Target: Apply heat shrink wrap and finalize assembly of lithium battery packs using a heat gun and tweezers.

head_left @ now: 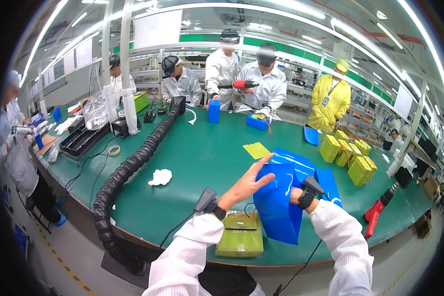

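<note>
- Holding a blue sleeve (pixel 279 204) up in the lower centre of the frame, both hands work above a green battery pack (pixel 240 236) that lies on the green surface (pixel 192 153) at its near edge.
- Risk, as I judge it: the sleeve looks thin and limp, so it could buckle or slip free, since the left hand (pixel 245 185) only presses on it.
- Risk: the pack sits close to the edge, so a knock from a forearm could push it off.
- Left hand: fingers spread, flat against the sleeve's upper left side, wrist angled up to the right, not closed round anything.
- Right hand (pixel 295 193): mostly hidden behind the sleeve; it seems to grip the sleeve's right edge, but I cannot tell for sure.
</note>
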{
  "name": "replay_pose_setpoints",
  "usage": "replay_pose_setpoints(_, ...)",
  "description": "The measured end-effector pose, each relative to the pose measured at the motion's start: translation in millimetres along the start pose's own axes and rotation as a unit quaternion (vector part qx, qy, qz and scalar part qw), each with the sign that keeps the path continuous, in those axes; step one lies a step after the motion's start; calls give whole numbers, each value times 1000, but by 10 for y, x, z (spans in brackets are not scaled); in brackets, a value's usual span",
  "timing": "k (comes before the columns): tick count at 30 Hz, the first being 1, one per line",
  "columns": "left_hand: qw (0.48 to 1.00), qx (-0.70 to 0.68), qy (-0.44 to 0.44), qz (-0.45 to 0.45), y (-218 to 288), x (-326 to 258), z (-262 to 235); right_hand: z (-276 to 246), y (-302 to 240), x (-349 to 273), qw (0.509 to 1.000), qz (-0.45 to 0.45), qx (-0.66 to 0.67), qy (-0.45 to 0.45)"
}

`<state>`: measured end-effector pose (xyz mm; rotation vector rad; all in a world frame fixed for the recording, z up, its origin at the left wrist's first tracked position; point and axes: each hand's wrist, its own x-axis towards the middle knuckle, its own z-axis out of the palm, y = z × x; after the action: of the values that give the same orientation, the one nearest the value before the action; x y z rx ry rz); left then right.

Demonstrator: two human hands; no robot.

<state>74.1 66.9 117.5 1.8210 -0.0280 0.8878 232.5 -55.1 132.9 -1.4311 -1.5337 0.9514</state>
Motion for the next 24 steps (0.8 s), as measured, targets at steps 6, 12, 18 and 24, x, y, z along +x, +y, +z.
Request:
replay_pose_setpoints(6, 923, 347, 158, 55, 167, -20, 321, -143, 322, 197, 995, -40, 62, -61)
replay_pose_setpoints(12, 942, 318, 34, -100, 54, -59, 141, -111, 396, 186, 989, -14, -101, -104)
replay_pose_setpoints(18, 991, 119, 27, -60, 53, -182, 145, -76, 375, 181, 986, -69, -129, -82)
replay_pose_setpoints(24, 960, 223, -166, 35, 193, -137, -20, -145, 466, 91, 917, 98, -386, 11)
